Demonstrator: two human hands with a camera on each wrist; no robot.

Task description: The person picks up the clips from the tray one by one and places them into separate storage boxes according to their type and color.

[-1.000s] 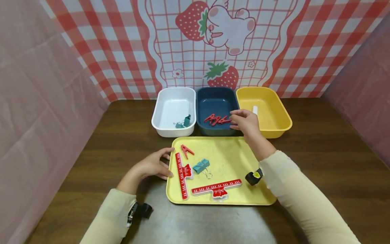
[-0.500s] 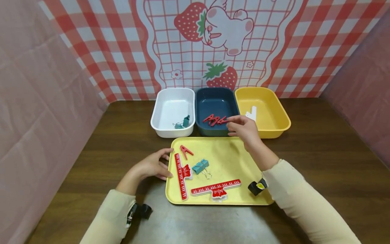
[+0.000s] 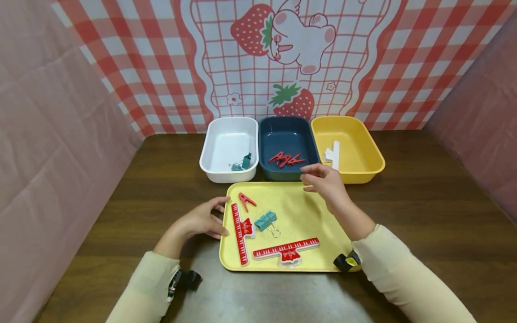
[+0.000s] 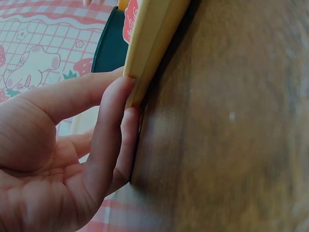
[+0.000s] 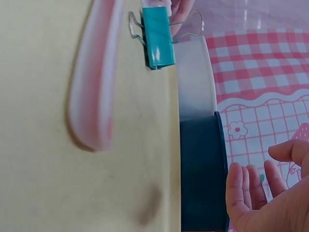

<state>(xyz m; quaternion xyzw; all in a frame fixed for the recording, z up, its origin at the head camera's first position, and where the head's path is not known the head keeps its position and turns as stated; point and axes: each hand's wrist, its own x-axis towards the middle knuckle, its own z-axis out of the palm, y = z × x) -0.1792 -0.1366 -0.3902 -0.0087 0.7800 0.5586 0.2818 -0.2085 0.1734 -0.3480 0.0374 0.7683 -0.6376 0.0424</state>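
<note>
My left hand (image 3: 203, 219) touches the left rim of the pale yellow tray (image 3: 299, 197) with its fingertips; the left wrist view shows them against the tray's outer side. Over the tray's back right part is my right hand (image 3: 326, 185), fingers loosely bent and holding nothing. On the tray lie a red clothespin (image 3: 247, 201), a teal binder clip (image 3: 265, 220) and two red-and-white ruler-shaped clips, one upright (image 3: 239, 233) at the left, the other (image 3: 286, 248) along the front. The right wrist view also shows the binder clip (image 5: 159, 38) with its wire handles spread.
Behind the tray stand three bins side by side. The white bin (image 3: 230, 139) contains teal binder clips (image 3: 242, 163), the dark blue bin (image 3: 286, 132) several red clothespins (image 3: 284, 159), and the yellow bin (image 3: 359, 152) a white clip (image 3: 333, 155). A checked cloth (image 3: 161, 67) hangs behind them.
My right hand has drawn back from between the dark blue and yellow bins toward the tray, uncovering the white clip in the yellow bin. The left hand stays at the tray rim.
</note>
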